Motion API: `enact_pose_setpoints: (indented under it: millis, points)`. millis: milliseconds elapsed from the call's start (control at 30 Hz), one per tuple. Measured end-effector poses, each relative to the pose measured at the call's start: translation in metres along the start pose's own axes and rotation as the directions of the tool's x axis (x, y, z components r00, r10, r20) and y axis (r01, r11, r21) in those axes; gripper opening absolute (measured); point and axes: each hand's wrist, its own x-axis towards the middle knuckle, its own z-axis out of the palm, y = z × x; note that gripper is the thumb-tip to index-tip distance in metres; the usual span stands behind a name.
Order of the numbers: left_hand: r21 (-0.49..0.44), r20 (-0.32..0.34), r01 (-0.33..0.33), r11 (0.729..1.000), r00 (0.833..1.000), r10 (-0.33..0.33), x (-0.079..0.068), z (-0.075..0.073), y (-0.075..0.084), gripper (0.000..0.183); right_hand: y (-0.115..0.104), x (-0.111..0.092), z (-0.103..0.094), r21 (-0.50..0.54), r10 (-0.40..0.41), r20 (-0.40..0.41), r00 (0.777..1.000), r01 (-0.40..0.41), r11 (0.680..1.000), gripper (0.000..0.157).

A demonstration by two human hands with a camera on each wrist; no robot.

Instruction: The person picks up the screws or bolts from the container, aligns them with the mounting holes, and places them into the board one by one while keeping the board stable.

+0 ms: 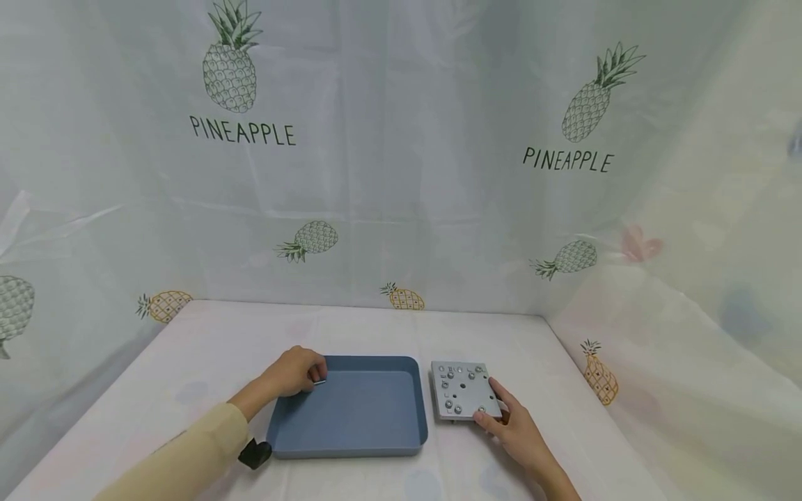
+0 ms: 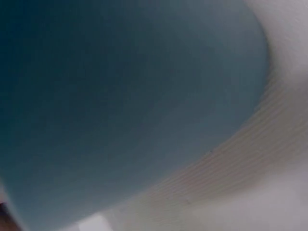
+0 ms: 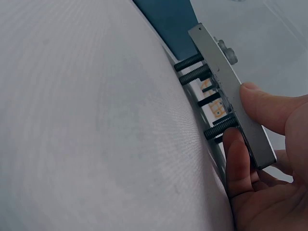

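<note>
My left hand [image 1: 294, 372] is over the far left corner of a blue-grey tray [image 1: 351, 456]. Between its thumb and fingers it pinches a small silver metal piece [image 1: 320, 382], mostly hidden by the fingers. To the right of the tray, my right hand [image 1: 516, 431] grips a square metal plate [image 1: 466, 400] by its near right corner. Several bolt heads and holes dot the plate's top. In the right wrist view, dark threaded bolts [image 3: 221, 127] stick out of its underside, with the thumb [image 3: 264, 107] on the top face and fingers below. The tray fills much of the left wrist view.
A black strap-like object [image 1: 255, 454] shows beside the tray's near left corner, under the left forearm. The table has a pale printed cloth [image 1: 363, 330]. Behind it and at both sides hangs a pineapple-print curtain [image 1: 401, 174].
</note>
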Motion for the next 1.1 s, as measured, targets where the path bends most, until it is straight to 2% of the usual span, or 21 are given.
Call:
enact_pose_setpoints:
  millis: [133, 300, 400, 600, 867, 933, 1100]
  points:
    - [0.021, -0.006, 0.007, 1.000, 1.000, -0.007, -0.001, 0.003, 0.000, 0.023, 0.001, 0.001, 0.000, 0.010, -0.002, 0.004, 1.000, 0.002, 1.000, 0.097]
    - [0.087, -0.016, 0.076, 0.993, 0.997, -0.075, -0.001, 0.004, 0.005, 0.020, 0.000, 0.001, 0.000, 0.006, -0.002, 0.005, 1.000, 0.002, 1.000, 0.098]
    - [0.121, -0.025, 0.101, 0.987, 0.995, -0.099, -0.002, 0.004, 0.008, 0.025, 0.000, 0.000, 0.000, -0.002, -0.004, 0.005, 1.000, 0.004, 1.000, 0.098]
    - [0.146, -0.032, 0.066, 0.987, 0.998, -0.062, -0.004, 0.004, 0.008, 0.030, 0.000, 0.000, 0.001, 0.011, -0.009, 0.004, 1.000, 0.009, 1.000, 0.097]
    - [0.100, -0.071, -0.028, 0.995, 0.997, 0.036, -0.001, 0.003, 0.000, 0.022, 0.002, 0.000, 0.002, 0.002, -0.017, -0.001, 1.000, 0.017, 1.000, 0.097]
    - [0.059, -0.081, -0.029, 0.998, 0.996, 0.034, 0.001, 0.003, -0.003, 0.018, 0.002, 0.000, 0.002, 0.005, -0.013, 0.000, 1.000, 0.013, 1.000, 0.097]
    - [-0.087, -0.100, 0.011, 0.996, 0.995, -0.019, 0.005, 0.002, -0.005, 0.011, 0.001, 0.000, 0.001, 0.015, -0.002, 0.002, 1.000, 0.002, 1.000, 0.098]
